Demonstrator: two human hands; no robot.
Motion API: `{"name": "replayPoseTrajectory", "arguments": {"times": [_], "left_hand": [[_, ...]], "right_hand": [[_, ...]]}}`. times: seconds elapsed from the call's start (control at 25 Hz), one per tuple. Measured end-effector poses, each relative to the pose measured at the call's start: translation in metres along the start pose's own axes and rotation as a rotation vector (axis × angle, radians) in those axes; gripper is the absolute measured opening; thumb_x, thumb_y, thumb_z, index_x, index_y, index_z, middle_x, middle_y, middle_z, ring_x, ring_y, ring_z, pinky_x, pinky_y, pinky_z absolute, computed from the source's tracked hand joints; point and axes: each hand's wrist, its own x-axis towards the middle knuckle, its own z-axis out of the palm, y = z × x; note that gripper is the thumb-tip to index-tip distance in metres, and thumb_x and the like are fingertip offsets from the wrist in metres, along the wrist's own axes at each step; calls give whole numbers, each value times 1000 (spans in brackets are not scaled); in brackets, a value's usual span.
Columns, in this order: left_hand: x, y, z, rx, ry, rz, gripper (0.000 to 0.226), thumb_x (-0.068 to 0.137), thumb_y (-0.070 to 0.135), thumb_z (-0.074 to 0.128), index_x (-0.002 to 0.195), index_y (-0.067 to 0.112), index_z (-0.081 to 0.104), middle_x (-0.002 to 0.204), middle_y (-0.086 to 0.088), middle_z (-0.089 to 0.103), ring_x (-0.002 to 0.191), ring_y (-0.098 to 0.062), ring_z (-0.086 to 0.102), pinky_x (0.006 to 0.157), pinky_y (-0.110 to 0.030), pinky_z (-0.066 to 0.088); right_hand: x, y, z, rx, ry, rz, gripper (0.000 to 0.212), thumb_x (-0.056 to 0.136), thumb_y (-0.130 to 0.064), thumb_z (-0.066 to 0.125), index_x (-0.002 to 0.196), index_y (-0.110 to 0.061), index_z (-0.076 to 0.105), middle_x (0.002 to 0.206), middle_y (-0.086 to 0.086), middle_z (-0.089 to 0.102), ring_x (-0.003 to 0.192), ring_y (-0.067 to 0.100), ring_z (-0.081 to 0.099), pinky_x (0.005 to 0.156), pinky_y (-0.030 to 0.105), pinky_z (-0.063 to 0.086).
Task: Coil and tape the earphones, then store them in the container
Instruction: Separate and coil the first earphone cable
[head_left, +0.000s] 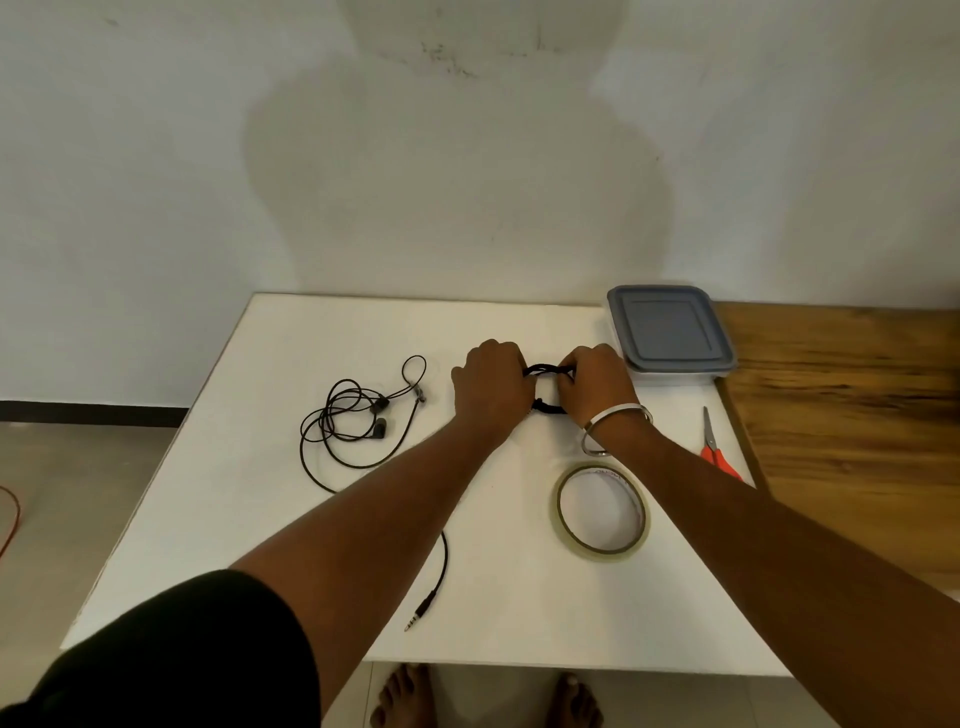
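My left hand (491, 384) and right hand (597, 384) are both closed on a black coiled earphone cable (548, 370), held between them just left of the lidded container (670, 332). A second, loose earphone set (358, 415) lies on the white desk (260, 519), farther left of the container. The tape roll (600, 512) and scissors (716, 447) lie nearer me than the container.

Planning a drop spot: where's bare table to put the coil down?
Free: far left strip of the table behind the loose earphones; near edge right of the jack plug, below the tape roll. Crowded: right side, with container, scissors, both hands.
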Motion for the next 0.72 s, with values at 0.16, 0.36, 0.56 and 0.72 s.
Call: {"name": "replayPoseTrajectory", "arguments": {"times": [0.16, 0.36, 0.56, 0.72], "left_hand": [[3, -5, 5, -28, -62, 13, 27, 89, 35, 58, 110, 19, 63, 114, -3, 57, 110, -23, 49, 89, -40, 39], [-2, -16, -9, -41, -26, 107, 26, 96, 30, 45, 113, 19, 62, 118, -1, 56, 113, -23, 47, 92, -39, 33], [-18, -62, -40, 142, 103, 209, 27, 94, 17, 46, 116, 17, 60, 120, 0, 56, 114, -22, 48, 94, -38, 28], [-33, -102, -68, 202, 143, 179, 27, 91, 15, 50, 116, 16, 60, 118, -1, 55, 113, -25, 48, 94, -39, 30]], "right_hand": [[-4, 3, 0, 10, 1, -25, 35, 89, -20, 58, 122, -7, 54, 125, 14, 51, 117, 30, 47, 97, 33, 40], [-10, 1, -7, 76, -27, -58, 40, 92, -15, 50, 130, -5, 48, 131, 16, 49, 123, 31, 45, 104, 37, 40], [-25, -24, -9, 18, 9, -222, 36, 91, -9, 49, 127, -5, 51, 129, 13, 50, 120, 27, 47, 104, 34, 39], [-41, -64, 4, 6, 8, -329, 32, 90, -11, 48, 121, -9, 55, 125, 8, 50, 117, 25, 46, 98, 29, 37]]}}
